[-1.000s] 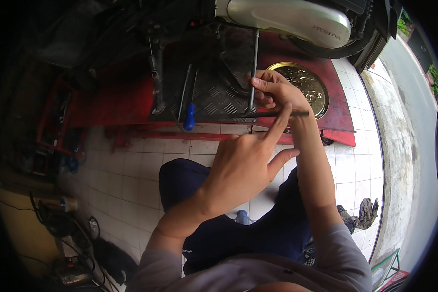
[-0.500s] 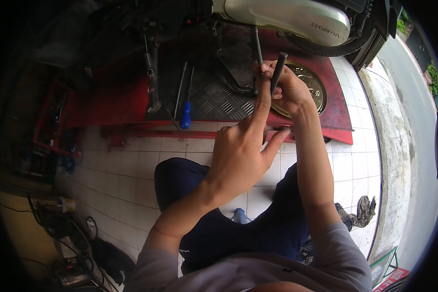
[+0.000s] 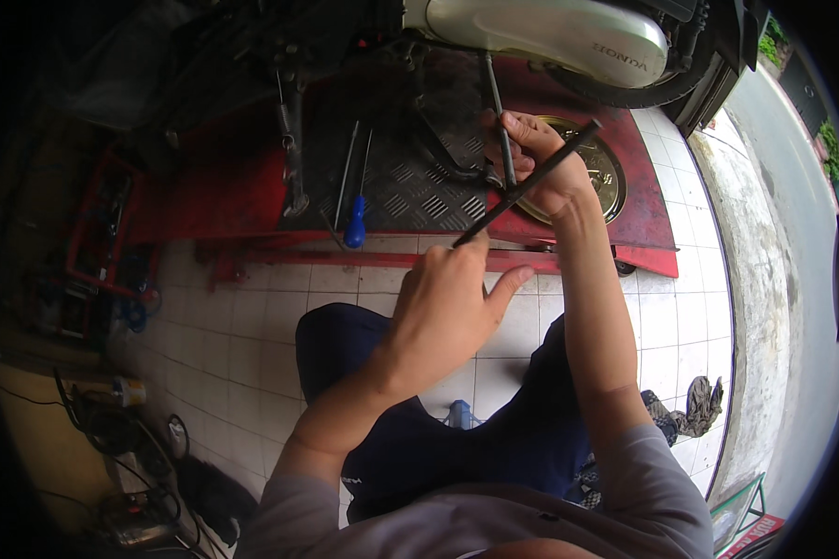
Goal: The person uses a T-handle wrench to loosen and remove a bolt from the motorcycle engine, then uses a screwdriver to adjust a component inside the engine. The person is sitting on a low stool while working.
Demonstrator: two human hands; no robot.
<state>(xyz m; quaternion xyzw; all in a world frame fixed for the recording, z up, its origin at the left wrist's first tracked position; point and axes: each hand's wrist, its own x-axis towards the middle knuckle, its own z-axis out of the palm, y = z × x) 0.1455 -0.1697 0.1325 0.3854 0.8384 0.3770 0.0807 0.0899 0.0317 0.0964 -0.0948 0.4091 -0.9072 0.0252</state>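
Nearest to me are my dark blue trousers [image 3: 503,456], with the knees apart above the white tiled floor [image 3: 275,326]. Over them I stretch my left hand [image 3: 441,300], which is not clenched: the thumb stands away, and the fingers are bent at the near end of the dark crossbar of a T-shaped tool [image 3: 529,183]. If the fingertips touch this bar, I cannot tell, because the back of the hand hides them. A little farther, my right hand [image 3: 541,142] lightly grasps the metal shaft of the tool, with the thumb against it, just beyond the crossbar, which lies slanted. Behind my hands is the red platform [image 3: 224,197]; on its black patterned plate [image 3: 410,203] a screwdriver with blue handle [image 3: 355,226] lies to the left, and a round golden tray [image 3: 608,177] is at the right, partly behind my right hand. Farthest, the shaft goes up to the underside of the motorcycle's pale cover [image 3: 541,39], where its end is hidden.
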